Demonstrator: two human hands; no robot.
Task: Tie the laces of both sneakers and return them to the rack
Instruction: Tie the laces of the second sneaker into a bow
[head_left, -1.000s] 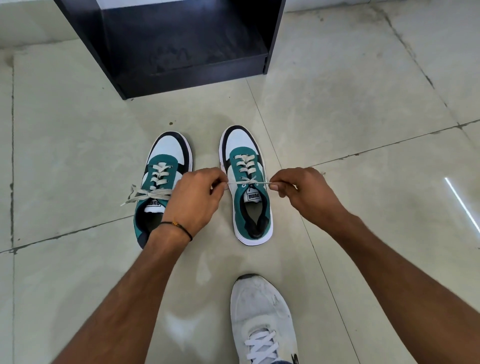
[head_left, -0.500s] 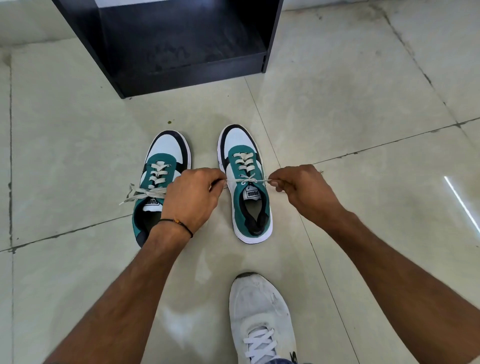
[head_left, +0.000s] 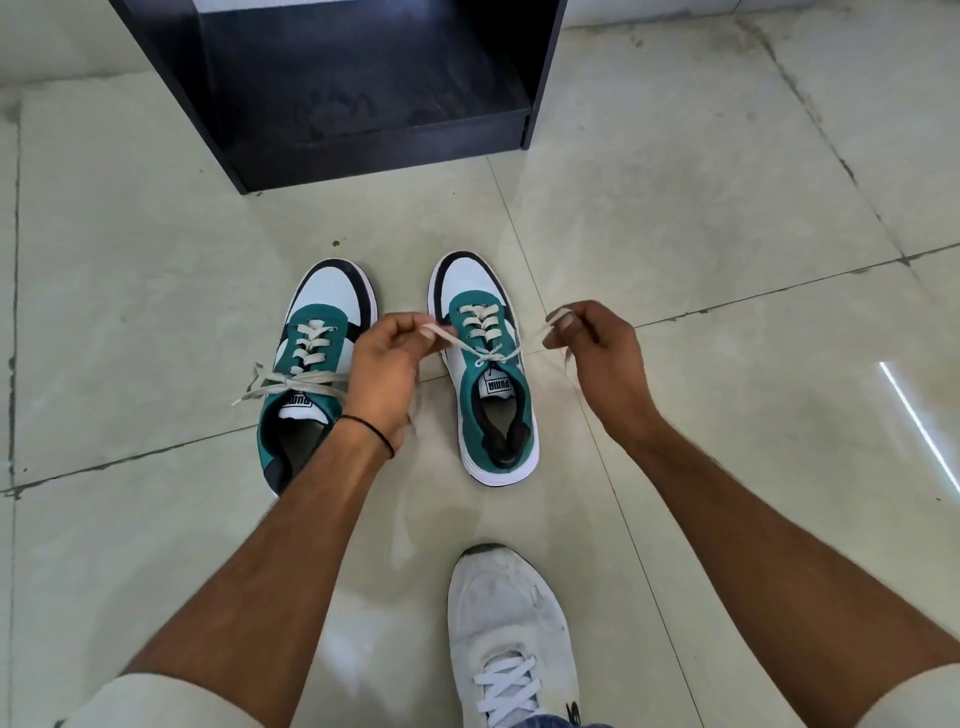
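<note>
Two green, white and black sneakers stand side by side on the tiled floor, toes pointing at the rack. The left sneaker (head_left: 311, 332) has a bow in its cream laces. The right sneaker (head_left: 488, 395) has a first crossing knot at its tongue. My left hand (head_left: 384, 364) pinches the left lace end (head_left: 441, 335), raised above the shoe. My right hand (head_left: 597, 348) pinches the right lace end (head_left: 553, 319), lifted to the shoe's right. The black rack (head_left: 363, 83) stands open beyond the shoes.
My own foot in a white sneaker (head_left: 511, 634) stands on the floor just behind the pair. Pale tiles (head_left: 727, 218) with dark grout lines spread all around. The rack's low shelf holds nothing visible.
Both hands have lifted and spread apart. The lace that ran taut and level between them now slopes up from the knot to each hand.
</note>
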